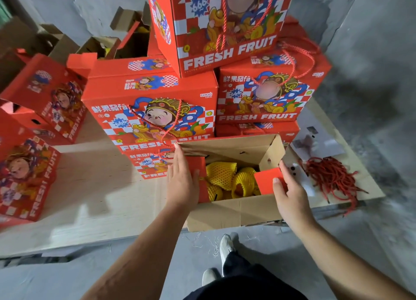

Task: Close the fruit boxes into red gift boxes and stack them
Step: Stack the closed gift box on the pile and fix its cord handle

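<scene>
I have the open fruit box at the board's near edge, my left hand flat-fingered on its left end flap, my right hand pinching the right end flap, both folding inward across its length.

A pale wooden tabletop fills the left and centre — low and wide. Grey concrete floor runs along the near edge and the right side. Far behind stands a rough, patchy grey wall.
</scene>
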The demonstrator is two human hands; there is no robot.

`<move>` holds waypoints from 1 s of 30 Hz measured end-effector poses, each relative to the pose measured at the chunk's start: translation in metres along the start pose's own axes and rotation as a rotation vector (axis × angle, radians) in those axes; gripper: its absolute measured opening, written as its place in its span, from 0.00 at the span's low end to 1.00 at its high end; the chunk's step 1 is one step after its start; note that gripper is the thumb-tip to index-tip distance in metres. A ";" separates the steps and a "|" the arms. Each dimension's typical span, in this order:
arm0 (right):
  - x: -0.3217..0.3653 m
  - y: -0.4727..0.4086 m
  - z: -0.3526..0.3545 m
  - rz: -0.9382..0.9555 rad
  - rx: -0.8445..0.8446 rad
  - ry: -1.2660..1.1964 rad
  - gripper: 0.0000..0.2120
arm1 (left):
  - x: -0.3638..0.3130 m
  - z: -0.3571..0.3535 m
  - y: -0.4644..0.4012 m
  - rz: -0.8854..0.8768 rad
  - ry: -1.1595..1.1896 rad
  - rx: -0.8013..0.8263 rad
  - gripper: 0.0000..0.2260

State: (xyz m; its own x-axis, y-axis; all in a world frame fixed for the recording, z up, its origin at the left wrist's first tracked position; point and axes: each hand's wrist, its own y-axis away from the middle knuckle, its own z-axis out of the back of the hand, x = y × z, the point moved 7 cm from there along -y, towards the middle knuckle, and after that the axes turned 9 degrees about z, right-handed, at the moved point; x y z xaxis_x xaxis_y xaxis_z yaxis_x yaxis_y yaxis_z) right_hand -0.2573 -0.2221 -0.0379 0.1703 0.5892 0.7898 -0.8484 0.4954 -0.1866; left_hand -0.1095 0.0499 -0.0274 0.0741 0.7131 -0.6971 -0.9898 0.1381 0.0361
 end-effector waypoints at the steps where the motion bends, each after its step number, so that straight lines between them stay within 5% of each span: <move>1: 0.001 0.003 -0.002 0.031 0.028 0.014 0.25 | 0.002 -0.002 -0.002 0.016 -0.009 0.026 0.36; 7: 0.003 -0.011 -0.005 0.120 0.144 0.076 0.26 | -0.006 -0.004 -0.007 0.038 -0.283 0.053 0.40; 13: -0.002 -0.011 -0.011 0.129 0.207 0.233 0.25 | -0.007 0.012 0.013 0.049 0.105 -0.142 0.43; 16: 0.000 -0.009 -0.013 0.119 0.189 0.158 0.23 | -0.004 0.018 0.009 -0.030 0.265 -0.152 0.30; 22: -0.041 0.024 -0.002 -0.294 0.057 -0.219 0.33 | -0.003 0.012 0.017 -0.143 0.120 -0.157 0.10; 25: -0.054 0.036 -0.002 -0.502 0.109 -0.262 0.45 | 0.000 0.004 0.010 -0.084 -0.049 -0.023 0.21; 30: -0.041 0.012 0.018 -0.511 0.235 -0.099 0.28 | 0.000 -0.001 0.002 -0.073 -0.158 0.141 0.21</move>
State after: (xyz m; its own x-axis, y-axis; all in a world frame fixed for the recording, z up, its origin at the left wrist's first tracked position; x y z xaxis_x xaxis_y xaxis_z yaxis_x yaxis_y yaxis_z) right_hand -0.2830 -0.2519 -0.0623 0.5502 0.2434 0.7987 -0.7611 0.5396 0.3598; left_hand -0.1118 0.0501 -0.0281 0.1742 0.7948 -0.5813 -0.9550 0.2803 0.0971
